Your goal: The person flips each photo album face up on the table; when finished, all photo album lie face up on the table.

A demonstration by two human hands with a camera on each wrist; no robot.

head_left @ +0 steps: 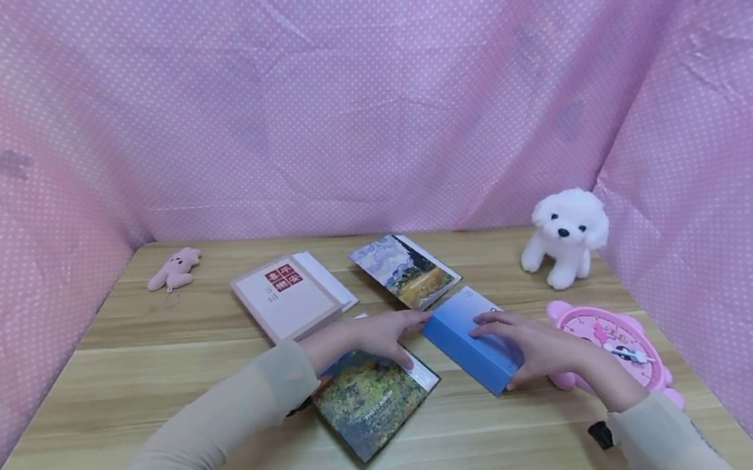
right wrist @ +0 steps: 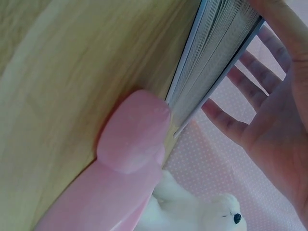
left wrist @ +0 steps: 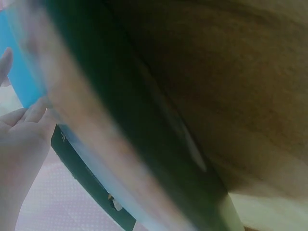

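A thick blue photo album (head_left: 470,334) lies on the table at centre right, its pages showing edge-on in the right wrist view. My right hand (head_left: 530,346) holds it, with fingers across the cover and the thumb at its near end. My left hand (head_left: 383,336) reaches over a green painted photo album (head_left: 376,398), and its outstretched fingertips touch the far left corner of the blue one. In the left wrist view the green album's edge (left wrist: 125,115) fills the middle, blurred. Part of its cover is hidden beneath the left hand.
A pale album with red squares (head_left: 285,299) and a landscape-covered album (head_left: 406,269) lie farther back. A pink clock (head_left: 608,343) stands close by the right forearm, with a white plush dog (head_left: 565,235) behind it. A small pink plush toy (head_left: 175,268) lies at far left.
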